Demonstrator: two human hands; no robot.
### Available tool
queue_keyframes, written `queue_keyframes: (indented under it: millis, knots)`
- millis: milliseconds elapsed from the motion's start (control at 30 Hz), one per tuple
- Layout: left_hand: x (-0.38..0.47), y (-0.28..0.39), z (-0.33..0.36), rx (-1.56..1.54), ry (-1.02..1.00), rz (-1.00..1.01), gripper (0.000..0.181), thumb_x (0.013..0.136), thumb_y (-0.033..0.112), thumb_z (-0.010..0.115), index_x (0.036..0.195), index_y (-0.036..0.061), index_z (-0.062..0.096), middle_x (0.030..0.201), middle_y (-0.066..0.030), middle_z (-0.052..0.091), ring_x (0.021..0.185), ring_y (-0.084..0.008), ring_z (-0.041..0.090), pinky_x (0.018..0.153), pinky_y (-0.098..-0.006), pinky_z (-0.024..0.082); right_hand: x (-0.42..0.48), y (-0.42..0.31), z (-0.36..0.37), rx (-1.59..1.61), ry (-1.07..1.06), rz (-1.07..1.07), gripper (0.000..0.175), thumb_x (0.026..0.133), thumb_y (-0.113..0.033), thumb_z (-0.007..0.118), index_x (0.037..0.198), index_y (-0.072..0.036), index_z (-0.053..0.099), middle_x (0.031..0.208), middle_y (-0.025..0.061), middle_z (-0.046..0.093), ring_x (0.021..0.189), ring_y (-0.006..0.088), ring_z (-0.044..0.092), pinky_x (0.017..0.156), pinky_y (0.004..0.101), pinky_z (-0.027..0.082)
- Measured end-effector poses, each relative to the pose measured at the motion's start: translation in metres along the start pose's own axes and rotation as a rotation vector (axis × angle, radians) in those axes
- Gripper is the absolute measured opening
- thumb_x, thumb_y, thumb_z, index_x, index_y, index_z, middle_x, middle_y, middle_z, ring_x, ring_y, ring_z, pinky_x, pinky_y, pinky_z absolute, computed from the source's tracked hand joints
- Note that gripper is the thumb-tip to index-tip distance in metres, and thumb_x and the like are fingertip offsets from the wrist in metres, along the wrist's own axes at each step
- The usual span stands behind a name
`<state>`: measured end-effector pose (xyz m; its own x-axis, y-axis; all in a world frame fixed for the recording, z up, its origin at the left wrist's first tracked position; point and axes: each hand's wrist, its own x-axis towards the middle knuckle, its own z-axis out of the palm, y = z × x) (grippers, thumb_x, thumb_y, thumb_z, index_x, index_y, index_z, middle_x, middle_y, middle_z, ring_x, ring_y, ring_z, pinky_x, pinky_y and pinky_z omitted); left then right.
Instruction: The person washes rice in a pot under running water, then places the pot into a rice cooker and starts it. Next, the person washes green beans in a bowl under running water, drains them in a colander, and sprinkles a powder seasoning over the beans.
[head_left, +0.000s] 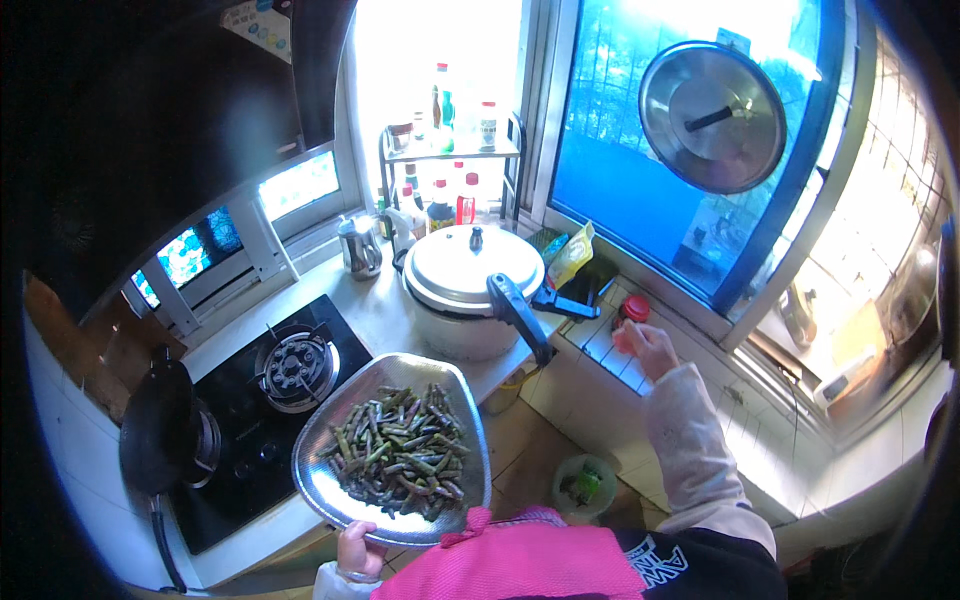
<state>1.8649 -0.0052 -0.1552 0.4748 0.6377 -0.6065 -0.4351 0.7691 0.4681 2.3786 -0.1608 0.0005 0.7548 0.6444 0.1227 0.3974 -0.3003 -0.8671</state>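
Observation:
My left hand (358, 551) grips the near rim of a metal mesh basket (319, 480), which is tilted a little over the front edge of the counter. Cut green beans (409, 450) lie in it. At the right, my right hand (646, 346) reaches over the tiled ledge, its fingers bent around or against a small reddish thing too blurred to name. Just beyond those fingers stands a jar with a red lid (636, 306). A large pressure cooker (465, 330) with its lid on stands on the counter between my hands, farther back.
A black wok (157, 427) sits on the left burner of the gas hob (255, 442). Bottles stand on a small rack (454, 155) by the window. A metal pot lid (712, 116) hangs at upper right. On the floor is a bin (583, 487).

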Motion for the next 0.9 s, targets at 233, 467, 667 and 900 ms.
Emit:
queue_keyframes:
  millis: [233,467,667,900]
  knots:
    - [0.011,-0.041,-0.008,-0.092,0.131,0.136,0.013,0.071,0.005,0.051,0.083,0.0032,0.055,0.086,-0.0097,0.058,0.086,-0.0258,0.057,0.080,-0.0425,0.047,0.184,-0.004,0.047,-0.096,-0.208,0.396,0.049,0.086,-0.050,0.052,0.104,-0.005,0.059,0.091,0.0083,0.062,0.076,0.0168,0.057,0.065,0.0343,0.050]
    - [-0.004,-0.101,0.032,-0.164,0.244,0.212,0.025,0.078,0.019,0.050,0.098,0.0041,0.052,0.097,-0.0115,0.057,0.093,-0.0257,0.056,0.087,-0.0419,0.043,0.332,0.087,0.108,-0.429,-0.310,0.590,0.056,0.084,-0.049,0.055,0.102,0.004,0.056,0.091,0.0185,0.062,0.074,0.0269,0.062,0.059,0.0374,0.053]
    - [-0.023,-0.134,0.048,-0.187,0.303,0.247,0.036,0.084,0.030,0.048,0.110,0.0049,0.050,0.107,-0.0131,0.056,0.099,-0.0257,0.054,0.092,-0.0413,0.040,0.325,0.073,0.137,-0.754,-0.199,0.493,0.047,0.084,-0.045,0.055,0.099,0.000,0.061,0.094,0.0166,0.063,0.081,0.0278,0.062,0.066,0.0374,0.051]
    - [-0.041,-0.148,0.044,-0.369,0.000,0.035,0.052,0.088,0.044,0.048,0.124,0.0059,0.046,0.118,-0.0153,0.055,0.106,-0.0249,0.053,0.099,-0.0408,0.036,0.324,0.032,0.128,-0.850,-0.101,0.349,0.038,0.084,-0.040,0.054,0.095,-0.005,0.065,0.098,0.0143,0.064,0.090,0.0289,0.062,0.074,0.0375,0.050]
